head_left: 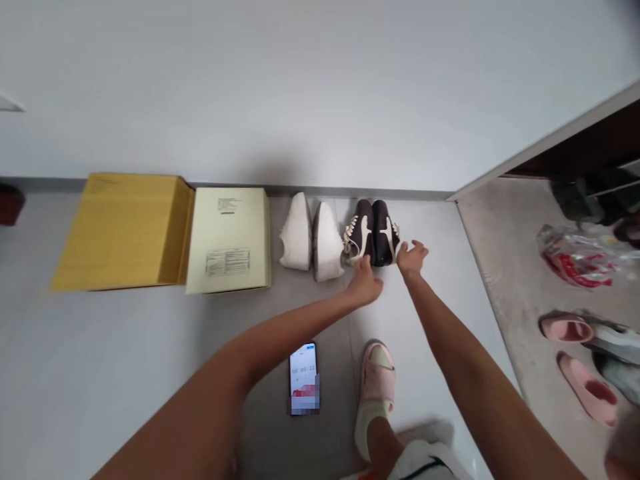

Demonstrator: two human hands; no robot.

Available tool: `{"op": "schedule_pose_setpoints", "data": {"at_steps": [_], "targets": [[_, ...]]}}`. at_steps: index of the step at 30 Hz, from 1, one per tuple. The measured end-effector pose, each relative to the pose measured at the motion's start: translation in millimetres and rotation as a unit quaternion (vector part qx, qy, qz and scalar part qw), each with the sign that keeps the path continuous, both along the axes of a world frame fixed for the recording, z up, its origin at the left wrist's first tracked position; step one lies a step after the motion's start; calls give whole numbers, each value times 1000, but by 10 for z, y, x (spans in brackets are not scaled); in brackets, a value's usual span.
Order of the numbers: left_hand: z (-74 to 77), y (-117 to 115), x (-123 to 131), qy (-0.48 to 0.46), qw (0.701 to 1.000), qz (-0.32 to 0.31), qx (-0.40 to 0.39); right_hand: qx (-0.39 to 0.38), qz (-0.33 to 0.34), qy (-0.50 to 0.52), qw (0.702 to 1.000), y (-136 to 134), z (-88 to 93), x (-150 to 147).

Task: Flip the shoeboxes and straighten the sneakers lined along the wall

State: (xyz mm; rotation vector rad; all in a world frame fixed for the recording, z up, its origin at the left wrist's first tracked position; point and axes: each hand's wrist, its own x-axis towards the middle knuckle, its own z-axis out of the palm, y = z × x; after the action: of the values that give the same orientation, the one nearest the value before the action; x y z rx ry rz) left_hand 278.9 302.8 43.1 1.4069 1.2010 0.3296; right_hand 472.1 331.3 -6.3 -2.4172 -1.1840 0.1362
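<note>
A pair of dark brown sneakers with cream trim and laces stands side by side against the wall: the left sneaker and the right sneaker. My left hand is at the heel of the left one, fingertips close to or touching it, with the thumb held apart. Beside the heel of the other, my right hand has its fingers spread and grips nothing. To their left are two white shoes, one white shoe slightly farther back than the second white shoe.
A pale yellow box and a deeper yellow box sit along the wall at left. A phone showing a timer lies on the floor near my slippered foot. At right are pink slippers and a plastic bag.
</note>
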Motion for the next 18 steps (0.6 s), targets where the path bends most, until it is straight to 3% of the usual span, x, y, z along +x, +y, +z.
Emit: {"op": "schedule_pose_setpoints", "data": {"at_steps": [3, 6, 8, 11, 15, 18], "targets": [[204, -236, -687, -41, 992, -107, 54, 76, 63, 32, 995, 8, 213, -264], [382, -437, -1594, -35, 987, -117, 101, 120, 226, 46, 966, -90, 412, -840], [434, -560, -2200, -7, 994, -50, 98, 101, 328, 43, 938, -252, 505, -1364], [382, -741, -2973, 20, 990, 132, 49, 52, 451, 50, 890, -586, 548, -2243], [237, -936, -3656, 16, 918, 394, -50, -38, 528, -1, 848, -851, 397, -3343], [232, -987, -3919, 7, 863, 498, -79, -87, 517, -46, 850, -729, 183, -3927]]}}
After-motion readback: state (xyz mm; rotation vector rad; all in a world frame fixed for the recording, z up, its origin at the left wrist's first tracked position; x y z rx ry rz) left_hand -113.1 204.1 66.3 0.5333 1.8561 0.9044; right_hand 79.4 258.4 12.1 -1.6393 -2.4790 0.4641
